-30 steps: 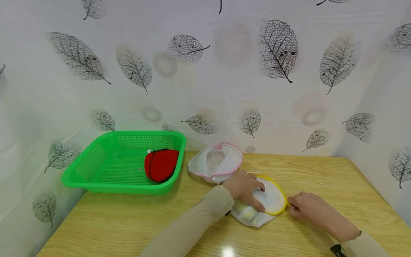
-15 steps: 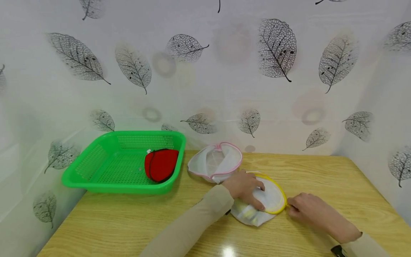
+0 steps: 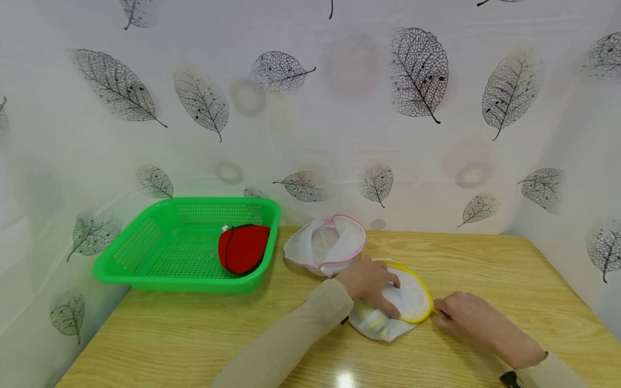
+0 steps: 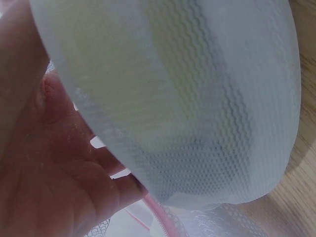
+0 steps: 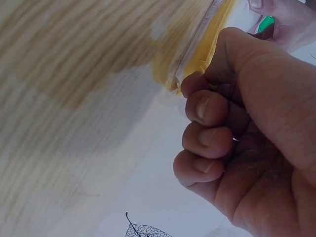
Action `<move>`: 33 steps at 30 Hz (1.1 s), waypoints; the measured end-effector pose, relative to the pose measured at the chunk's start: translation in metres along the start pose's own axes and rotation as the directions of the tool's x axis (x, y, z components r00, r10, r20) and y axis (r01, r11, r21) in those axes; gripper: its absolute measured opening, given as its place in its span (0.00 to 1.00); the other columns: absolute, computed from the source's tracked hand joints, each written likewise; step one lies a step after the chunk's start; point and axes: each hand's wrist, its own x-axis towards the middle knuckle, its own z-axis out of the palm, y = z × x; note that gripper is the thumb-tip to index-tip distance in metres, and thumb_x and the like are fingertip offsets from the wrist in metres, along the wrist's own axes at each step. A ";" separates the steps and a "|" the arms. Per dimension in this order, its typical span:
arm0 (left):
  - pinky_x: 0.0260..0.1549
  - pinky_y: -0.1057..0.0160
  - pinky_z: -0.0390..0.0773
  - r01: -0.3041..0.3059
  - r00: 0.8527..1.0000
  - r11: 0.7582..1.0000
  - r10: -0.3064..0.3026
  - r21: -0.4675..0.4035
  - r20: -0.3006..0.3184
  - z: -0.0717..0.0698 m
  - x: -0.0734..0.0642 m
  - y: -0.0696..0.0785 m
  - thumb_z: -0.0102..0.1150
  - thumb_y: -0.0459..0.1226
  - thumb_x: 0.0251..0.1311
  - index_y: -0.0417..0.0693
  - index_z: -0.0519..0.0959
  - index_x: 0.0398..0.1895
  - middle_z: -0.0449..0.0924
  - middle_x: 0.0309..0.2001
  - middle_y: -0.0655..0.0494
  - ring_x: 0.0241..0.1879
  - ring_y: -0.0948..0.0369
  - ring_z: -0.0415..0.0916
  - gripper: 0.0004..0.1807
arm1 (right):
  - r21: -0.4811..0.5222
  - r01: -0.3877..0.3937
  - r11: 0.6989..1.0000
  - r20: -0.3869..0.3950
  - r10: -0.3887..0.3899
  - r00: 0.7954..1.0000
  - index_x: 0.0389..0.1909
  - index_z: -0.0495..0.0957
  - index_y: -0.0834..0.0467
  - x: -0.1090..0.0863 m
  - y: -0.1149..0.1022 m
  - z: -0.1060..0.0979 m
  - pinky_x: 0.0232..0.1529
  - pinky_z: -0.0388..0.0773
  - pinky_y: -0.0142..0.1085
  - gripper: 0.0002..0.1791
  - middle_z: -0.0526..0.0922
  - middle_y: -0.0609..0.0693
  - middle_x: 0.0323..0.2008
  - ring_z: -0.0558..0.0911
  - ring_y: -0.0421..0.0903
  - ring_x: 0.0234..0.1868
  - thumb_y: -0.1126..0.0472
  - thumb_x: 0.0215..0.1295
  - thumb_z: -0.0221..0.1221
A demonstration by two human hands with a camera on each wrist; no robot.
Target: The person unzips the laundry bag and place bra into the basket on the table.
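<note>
A white mesh laundry bag (image 3: 409,296) with yellow zipper trim lies on the table, something pale yellow showing through its mesh. My left hand (image 3: 368,285) grips it from the left, thumb and fingers spread over its top. Seen from the left wrist, the mesh (image 4: 197,98) fills most of the view and the fingertips of the left hand (image 4: 59,163) pass behind it. At the bag's right edge, my right hand (image 3: 468,318) pinches the end of the yellow trim (image 5: 202,54) between thumb and forefinger, its other fingers curled. The pinched bit itself is mostly hidden.
Behind my left hand sits a second mesh bag (image 3: 301,250) with pink trim, its mouth gaping. A green basket (image 3: 194,285) stands at the back left, with a red pouch (image 3: 244,249) in it. A leaf-print sheet (image 3: 310,124) hangs behind the wooden table (image 3: 509,269).
</note>
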 end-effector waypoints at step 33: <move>0.59 0.68 0.76 -0.093 0.996 0.995 0.093 -0.039 -0.003 -0.003 -0.015 0.013 0.48 0.61 0.72 0.74 0.75 0.68 0.82 0.61 0.70 0.62 0.69 0.77 0.25 | -0.014 -0.016 1.000 0.013 0.016 1.000 0.21 0.69 0.49 0.024 0.038 -0.004 0.24 0.61 0.29 0.17 0.62 0.38 0.16 0.60 0.32 0.19 0.67 0.69 0.60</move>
